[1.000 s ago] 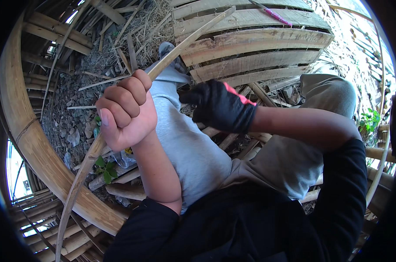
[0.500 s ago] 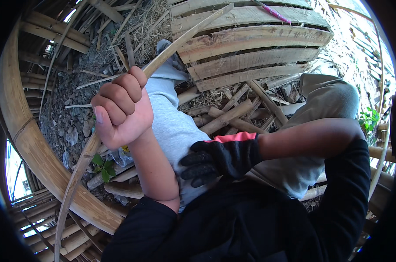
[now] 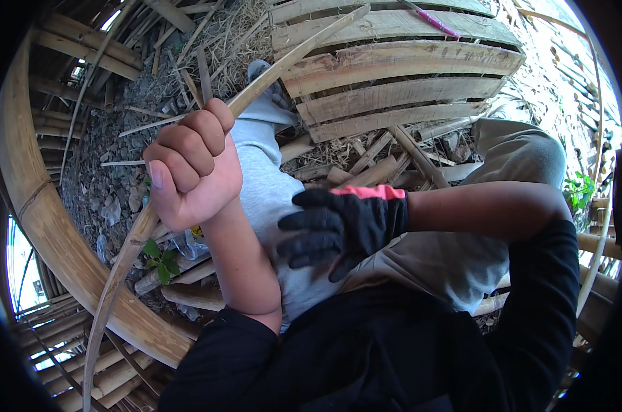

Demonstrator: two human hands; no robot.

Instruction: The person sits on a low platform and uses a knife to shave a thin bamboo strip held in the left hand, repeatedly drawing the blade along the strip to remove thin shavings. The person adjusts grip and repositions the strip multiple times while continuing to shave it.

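Observation:
My bare left hand (image 3: 193,161) is closed in a fist around a long, thin bamboo strip (image 3: 283,69). The strip runs from the lower left, through the fist, up to a tip above the slatted wooden platform (image 3: 407,65). My right hand (image 3: 342,226) wears a black glove (image 3: 379,223) with a red-pink back edge. Its fingers are spread and hold nothing, over my grey-clad left thigh (image 3: 256,172). The right hand is apart from the strip.
A thick bamboo pole (image 3: 64,240) curves along the left. On the platform lies a pink-handled tool (image 3: 434,20). Cut bamboo pieces (image 3: 372,172), straw and debris cover the ground between my legs. Small green leaves (image 3: 162,262) sprout beside my left forearm.
My gloved right hand has turned and spread its fingers, the thumb now showing below. My left hand and the bamboo strip have hardly moved.

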